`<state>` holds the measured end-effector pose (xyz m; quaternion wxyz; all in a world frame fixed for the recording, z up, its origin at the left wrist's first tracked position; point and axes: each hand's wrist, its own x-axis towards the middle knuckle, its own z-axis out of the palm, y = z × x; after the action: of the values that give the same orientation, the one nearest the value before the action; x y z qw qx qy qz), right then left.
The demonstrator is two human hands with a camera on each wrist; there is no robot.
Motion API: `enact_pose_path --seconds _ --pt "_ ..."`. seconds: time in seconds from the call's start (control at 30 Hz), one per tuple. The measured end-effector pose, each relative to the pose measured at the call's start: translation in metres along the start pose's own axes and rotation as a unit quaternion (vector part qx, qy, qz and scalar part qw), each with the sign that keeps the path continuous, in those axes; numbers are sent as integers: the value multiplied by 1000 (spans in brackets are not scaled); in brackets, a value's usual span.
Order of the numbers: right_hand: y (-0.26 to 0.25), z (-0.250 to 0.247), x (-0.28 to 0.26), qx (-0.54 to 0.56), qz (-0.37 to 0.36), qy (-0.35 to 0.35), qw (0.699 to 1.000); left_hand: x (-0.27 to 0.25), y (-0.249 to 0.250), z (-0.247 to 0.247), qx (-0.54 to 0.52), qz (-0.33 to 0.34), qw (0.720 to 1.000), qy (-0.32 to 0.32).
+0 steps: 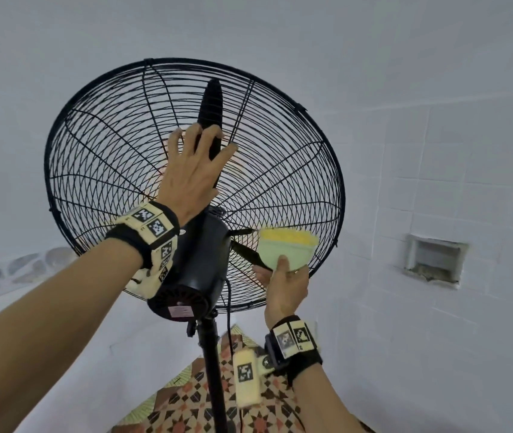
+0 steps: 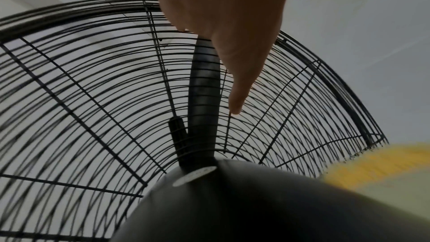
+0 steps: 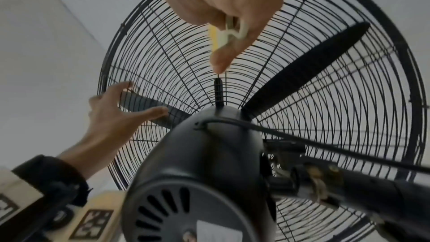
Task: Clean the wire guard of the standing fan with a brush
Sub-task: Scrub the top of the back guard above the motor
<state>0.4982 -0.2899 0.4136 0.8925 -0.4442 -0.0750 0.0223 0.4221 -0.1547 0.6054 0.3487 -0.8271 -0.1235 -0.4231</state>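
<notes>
Brush at the lower rear guard, fan steadied from behind

We stand behind the black standing fan and look up at the back of its round black wire guard [image 1: 99, 157]. Our left hand [image 1: 191, 170] lies on the upper middle of the guard with fingers spread and straight, fingertips on the wires over one dark blade [image 1: 211, 104]; it braces the head and holds nothing. Our right hand [image 1: 286, 285] pinches a pale green brush with yellow bristles [image 1: 288, 248] by its back, thumb on the near face, and sets it against the lower right part of the guard, just right of the black motor housing [image 1: 192, 276]. The right wrist view shows fingers curled round a pale loop of the brush.

We judge the step to be scrubbing the rear mesh, low on the right side. Most of the guard looks yet to be covered, though we cannot tell dust from wire here. Next we would sweep the bristles along the rings, keep the left hand pressing so the head does not swing on its black pole [image 1: 214, 370], and steer clear of the cable [image 1: 228, 304] hanging by the motor.

Below lies a patterned tiled floor [image 1: 186, 398] in orange, brown and cream. Pale walls surround us; the right wall is white tile [image 1: 436, 182] with a small recessed niche [image 1: 434, 262].
</notes>
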Motion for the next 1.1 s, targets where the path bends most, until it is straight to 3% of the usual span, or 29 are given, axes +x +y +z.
enact_pose_path --seconds 0.03,0.13,0.2,0.43,0.57,0.63,0.87,0.97,1.1 --pt "0 1 -2 -4 -6 -7 1000 0 1 3 -8 -5 1000 6" --pt "3 6 -5 -82 -21 -126 988 1 2 7 -30 -3 999 26" --pt "3 7 -1 -113 -20 -150 982 0 0 4 -36 0 999 24" --pt "5 3 0 -23 -27 18 999 3 3 -1 -24 0 1000 11" --pt "5 7 -5 -121 -91 -117 982 1 4 -1 -22 -8 1000 16" --pt "1 10 -2 -177 -111 -149 966 1 4 -1 -23 -8 1000 16" --pt "5 -2 -2 -116 -140 32 983 1 5 0 -24 -6 999 23" --pt "10 4 -8 -112 -154 -35 981 0 4 0 -24 -6 999 24" --pt "15 6 2 -211 -169 -140 953 0 4 -1 -17 -6 1000 23"
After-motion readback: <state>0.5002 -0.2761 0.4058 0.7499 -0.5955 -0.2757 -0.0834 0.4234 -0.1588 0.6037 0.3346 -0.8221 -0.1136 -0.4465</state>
